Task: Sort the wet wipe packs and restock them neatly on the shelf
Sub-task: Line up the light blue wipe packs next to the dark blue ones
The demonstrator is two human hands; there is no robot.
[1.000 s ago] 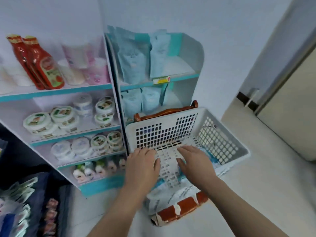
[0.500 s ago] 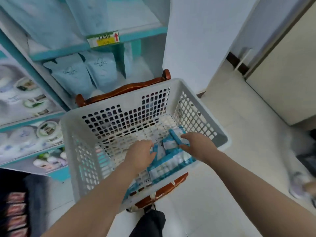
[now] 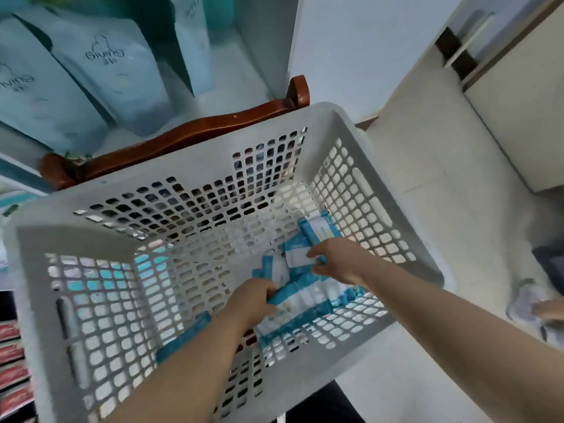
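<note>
The white perforated basket (image 3: 195, 166) filled most of the view and served as the landmark. Behind its far rim ran a brown wooden rail (image 3: 183, 132), and beyond that stood the shelf (image 3: 225, 83) with pale blue pouches (image 3: 116, 71) upright on it. To the basket's right lay bare pale floor (image 3: 442, 209) with open room as far as a cream panel. Inside, the left half and far side of the basket floor were bare grid, so the free space lay there.

The wet wipe packs (image 3: 308, 297) lay in the basket's near right corner, a loose overlapping heap of flat white packs with bright blue edges; one more blue-edged pack (image 3: 183, 340) lay under the left forearm, against the near wall.

The left hand (image 3: 250, 303) was curled over the near left end of the heap, its fingers closed on a pack's blue edge. The right hand (image 3: 338, 261) rested on the far side of the heap, fingers bent and pinching a small white pack (image 3: 297, 257) against the thumb.
</note>
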